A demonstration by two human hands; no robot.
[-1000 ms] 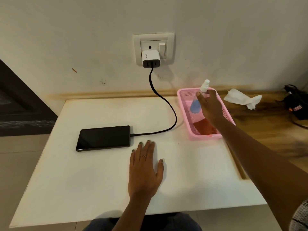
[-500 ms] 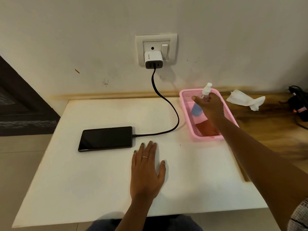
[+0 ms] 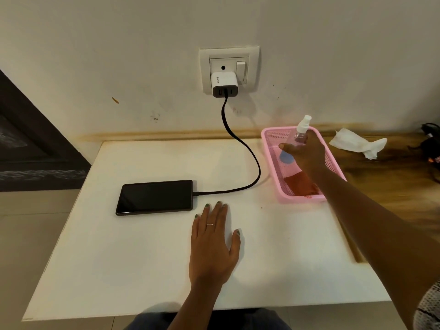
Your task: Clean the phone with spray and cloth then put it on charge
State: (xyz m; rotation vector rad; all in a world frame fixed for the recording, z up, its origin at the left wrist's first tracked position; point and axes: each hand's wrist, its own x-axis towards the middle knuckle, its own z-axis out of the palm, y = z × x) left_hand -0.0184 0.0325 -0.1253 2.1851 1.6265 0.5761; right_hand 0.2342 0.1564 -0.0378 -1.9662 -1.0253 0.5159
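A black phone [image 3: 156, 197] lies flat on the white table [image 3: 142, 270], its screen dark, with a black cable [image 3: 240, 148] plugged into its right end. The cable runs up to a white charger [image 3: 224, 84] in the wall socket. My left hand [image 3: 214, 244] rests flat on the table just right of the phone. My right hand [image 3: 306, 152] reaches over the pink basket [image 3: 333, 163] and holds a clear spray bottle [image 3: 302, 129] with a white nozzle. A red cloth [image 3: 300, 185] lies in the basket's near end.
A blue round item [image 3: 285, 158] sits in the basket under my right hand. A crumpled white tissue [image 3: 358, 142] lies on the wooden surface [image 3: 392, 186] to the right. Dark gear with cables [image 3: 428, 144] sits at the far right edge.
My right hand with the spray bottle has stayed over the basket, shifting only slightly. The view has drifted a little; the phone and left hand have not moved.
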